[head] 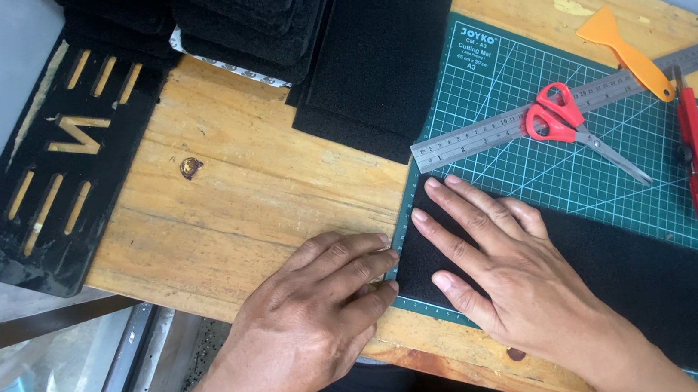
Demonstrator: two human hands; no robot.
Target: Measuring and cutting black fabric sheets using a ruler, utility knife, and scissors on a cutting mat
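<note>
A long black felt strip [660, 276] lies across the green cutting mat [518, 74]. My right hand [503, 266] rests flat on the strip's left end, fingers spread and pressing it down. My left hand [318, 312] lies on the wooden table [262, 188] just left of the mat, its fingertips touching the strip's left edge at the mat's border. Neither hand grips anything.
On the mat lie a steel ruler [489, 131], red-handled scissors [570, 122], a red utility knife [696, 155] and an orange scraper [630, 54]. A stack of black felt pieces [322, 26] sits at the back. A black plate with cut-out letters [51, 158] overhangs the table's left edge.
</note>
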